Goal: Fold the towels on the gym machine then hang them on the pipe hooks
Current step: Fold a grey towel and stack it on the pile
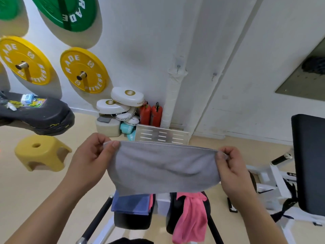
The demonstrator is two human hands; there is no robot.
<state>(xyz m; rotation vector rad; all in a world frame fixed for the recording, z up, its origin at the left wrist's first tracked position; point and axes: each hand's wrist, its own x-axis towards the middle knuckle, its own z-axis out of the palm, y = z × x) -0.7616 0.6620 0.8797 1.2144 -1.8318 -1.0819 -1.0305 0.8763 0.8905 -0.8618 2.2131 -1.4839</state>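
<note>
— Where now with the towel?

— Holding the grey towel (pixel 163 166) stretched in the air, near, above the gym machine (pixel 133 221). Pinching it at both top corners: left hand (pixel 91 155) closed on the left corner, thumb in front; right hand (pixel 232 166) clamped on the right corner.

— Folded already?

— Hard to tell. Seems doubled along the top edge, but cannot swear to it.

— Where to worry, then?

— At the pinches. Gripping with thumb and fingertips only. Ease off on either side and lose a corner, lose the fold, perhaps drop the lot to the floor (pixel 44 191).

— And the hanging?

— Well apart from the hands: hooks (pixel 178 66) up on the pipe (pixel 173 103), against the far wall (pixel 140 50), beyond the machine. Small, by the look. Might fail to catch a thick doubled edge, or might catch one layer only and so spoil the fold.

— Anything else at risk?

— Lean across carelessly and risk brushing the pink towel (pixel 191 217), draped loose over the right side of the machine, and dragging it down. Less worry over the blue towel (pixel 131 203), lying flat on the left pad.
</note>
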